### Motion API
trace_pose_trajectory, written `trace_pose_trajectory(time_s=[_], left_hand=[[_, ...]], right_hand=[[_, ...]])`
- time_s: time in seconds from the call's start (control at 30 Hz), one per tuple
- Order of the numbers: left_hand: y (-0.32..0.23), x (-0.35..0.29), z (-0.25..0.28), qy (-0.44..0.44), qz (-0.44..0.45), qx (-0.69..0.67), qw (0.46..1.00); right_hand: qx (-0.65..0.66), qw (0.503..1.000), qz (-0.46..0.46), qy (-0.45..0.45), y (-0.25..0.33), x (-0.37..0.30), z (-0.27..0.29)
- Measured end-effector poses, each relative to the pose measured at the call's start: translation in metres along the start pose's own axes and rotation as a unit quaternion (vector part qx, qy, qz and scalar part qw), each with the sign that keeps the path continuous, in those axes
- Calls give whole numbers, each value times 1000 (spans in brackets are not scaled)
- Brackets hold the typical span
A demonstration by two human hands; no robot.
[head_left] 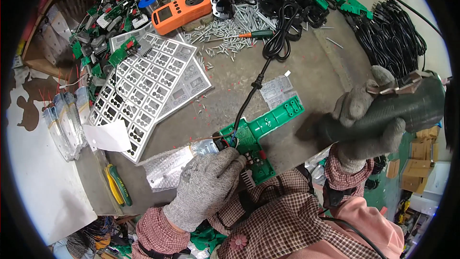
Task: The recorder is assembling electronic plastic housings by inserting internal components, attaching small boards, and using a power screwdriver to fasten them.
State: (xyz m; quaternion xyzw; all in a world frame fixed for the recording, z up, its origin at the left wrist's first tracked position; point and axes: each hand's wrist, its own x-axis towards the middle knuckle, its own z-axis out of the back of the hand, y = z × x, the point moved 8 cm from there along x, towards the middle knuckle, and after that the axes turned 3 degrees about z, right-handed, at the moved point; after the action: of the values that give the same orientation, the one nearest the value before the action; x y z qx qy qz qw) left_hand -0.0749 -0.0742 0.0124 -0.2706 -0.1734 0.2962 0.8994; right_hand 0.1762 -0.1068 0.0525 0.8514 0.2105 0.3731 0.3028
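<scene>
Left hand (pixel 208 182) on open green housing (pixel 280 119), right hand (pixel 371 122) grasping dark green tool (pixel 419 105).
Housing at near centre of tabletop (pixel 316 74), circuit board (pixel 245 139) inside; left hand's fingers bent over it, exact grip hidden. Bubble-wrap bag (pixel 163 171) just left, contents unclear. Wrapped packs (pixel 67 127) farther left, red wires poking out.

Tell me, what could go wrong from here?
The black cord could snag and tug the wires by the left hand, since it runs into the open green housing. The dark cylindrical object in the right hand might bump the exposed circuit board if lowered carelessly. Loose screws on the same table could stray into the housing.
</scene>
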Motion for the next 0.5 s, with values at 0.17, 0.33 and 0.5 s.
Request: trace_pose_trajectory(time_s=[0.17,0.33,0.5], left_hand=[[0,-2,2,-28,-14,6,999],[-2,2,2,-8,-34,7,999],[3,1,1,-14,-41,-23,999]], right_hand=[[151,967,-13,206,-8,-4,-33],[138,972,-32,186,-12,-14,-37],[131,975,-55,169,-18,-23,-39]])
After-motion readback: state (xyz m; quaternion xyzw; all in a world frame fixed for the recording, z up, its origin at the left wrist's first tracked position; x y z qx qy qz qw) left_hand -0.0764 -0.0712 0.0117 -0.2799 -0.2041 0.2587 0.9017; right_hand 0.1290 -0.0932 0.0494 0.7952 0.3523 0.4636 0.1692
